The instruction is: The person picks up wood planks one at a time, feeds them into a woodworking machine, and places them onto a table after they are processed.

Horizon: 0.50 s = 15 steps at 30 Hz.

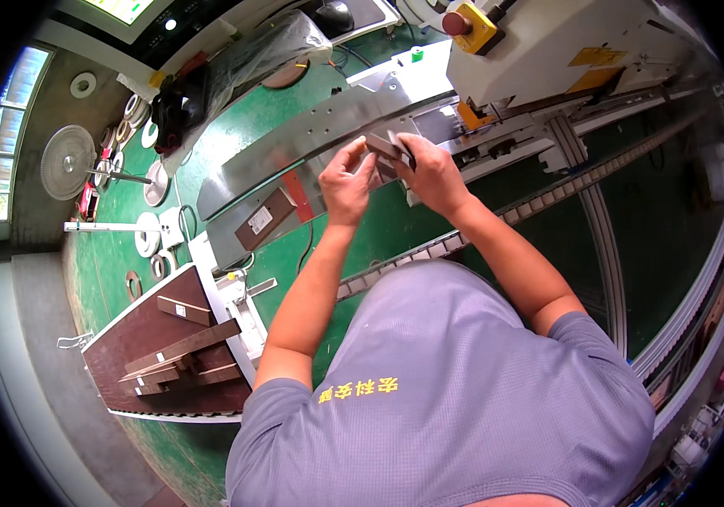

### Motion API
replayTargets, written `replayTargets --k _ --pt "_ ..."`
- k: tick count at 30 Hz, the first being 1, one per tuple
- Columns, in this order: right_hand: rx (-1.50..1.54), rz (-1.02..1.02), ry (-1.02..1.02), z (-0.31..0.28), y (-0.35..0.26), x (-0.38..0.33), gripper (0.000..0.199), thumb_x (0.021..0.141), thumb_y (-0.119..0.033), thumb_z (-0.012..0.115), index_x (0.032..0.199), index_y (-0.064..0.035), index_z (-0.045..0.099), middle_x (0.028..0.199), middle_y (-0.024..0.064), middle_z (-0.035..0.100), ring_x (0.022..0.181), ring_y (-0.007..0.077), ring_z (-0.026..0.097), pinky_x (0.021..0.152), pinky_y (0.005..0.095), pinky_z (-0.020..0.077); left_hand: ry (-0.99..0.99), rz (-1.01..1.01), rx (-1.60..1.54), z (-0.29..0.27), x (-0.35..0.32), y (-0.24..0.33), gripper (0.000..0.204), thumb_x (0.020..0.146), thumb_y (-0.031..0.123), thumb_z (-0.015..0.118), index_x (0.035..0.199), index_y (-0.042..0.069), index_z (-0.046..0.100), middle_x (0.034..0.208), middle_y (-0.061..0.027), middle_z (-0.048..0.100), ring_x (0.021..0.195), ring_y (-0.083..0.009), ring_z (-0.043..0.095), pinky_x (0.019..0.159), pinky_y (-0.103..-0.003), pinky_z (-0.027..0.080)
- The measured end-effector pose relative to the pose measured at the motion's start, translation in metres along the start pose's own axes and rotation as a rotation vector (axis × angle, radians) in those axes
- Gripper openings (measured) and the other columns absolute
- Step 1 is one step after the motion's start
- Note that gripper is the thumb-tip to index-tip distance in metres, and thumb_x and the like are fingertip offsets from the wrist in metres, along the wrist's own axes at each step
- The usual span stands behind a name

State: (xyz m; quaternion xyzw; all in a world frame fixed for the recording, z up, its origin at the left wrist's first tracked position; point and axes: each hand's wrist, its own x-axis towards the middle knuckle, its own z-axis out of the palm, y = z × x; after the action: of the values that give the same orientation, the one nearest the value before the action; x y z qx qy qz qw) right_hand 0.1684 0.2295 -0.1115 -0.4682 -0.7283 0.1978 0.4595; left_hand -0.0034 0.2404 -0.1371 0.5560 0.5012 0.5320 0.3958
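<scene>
Over the metal bed of a machine, both my hands are raised close together around a small brown board piece (381, 147). My left hand (345, 188) curls its thumb and fingertips at the piece's left end. My right hand (436, 176) is closed at its right end, with a thin flat grey and dark thing, its kind unclear, between the fingers. Part of the board is hidden behind the right fingers. Left of my hands, a brown panel (277, 211) with a white label lies on the metal bed (239, 188), beside an orange-red strip (297, 196).
A machine housing with a red stop button (456, 24) stands at the upper right. Brown boards (197, 338) lie on a table (117, 359) at lower left. Edge-band rolls (147, 237) and a fan (68, 160) are at left. A roller track (539, 198) crosses in front of me.
</scene>
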Motion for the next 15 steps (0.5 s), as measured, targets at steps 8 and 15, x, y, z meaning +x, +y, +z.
replayTargets --k 8,15 --pt "-0.131 -0.009 0.022 -0.002 0.006 -0.01 0.043 0.084 -0.007 0.07 0.125 -0.0072 0.058 0.098 0.018 0.065 0.083 0.04 0.067 0.071 0.047 0.0562 -0.124 -0.04 -0.108 0.011 -0.011 0.016 0.045 0.088 -0.005 0.063 0.133 0.001 0.06 0.134 -0.0105 0.06 0.124 -0.0213 0.059 0.108 -0.033 0.046" --pt "-0.195 0.091 -0.191 -0.04 -0.004 -0.016 0.062 0.082 -0.007 0.073 0.14 -0.0112 0.051 0.104 0.0187 0.066 0.086 0.0398 0.068 0.073 0.0459 0.0567 -0.218 0.206 -0.004 0.015 -0.015 0.019 0.04 0.087 -0.002 0.061 0.126 0.003 0.062 0.135 -0.0126 0.055 0.12 -0.0217 0.059 0.102 -0.036 0.051"
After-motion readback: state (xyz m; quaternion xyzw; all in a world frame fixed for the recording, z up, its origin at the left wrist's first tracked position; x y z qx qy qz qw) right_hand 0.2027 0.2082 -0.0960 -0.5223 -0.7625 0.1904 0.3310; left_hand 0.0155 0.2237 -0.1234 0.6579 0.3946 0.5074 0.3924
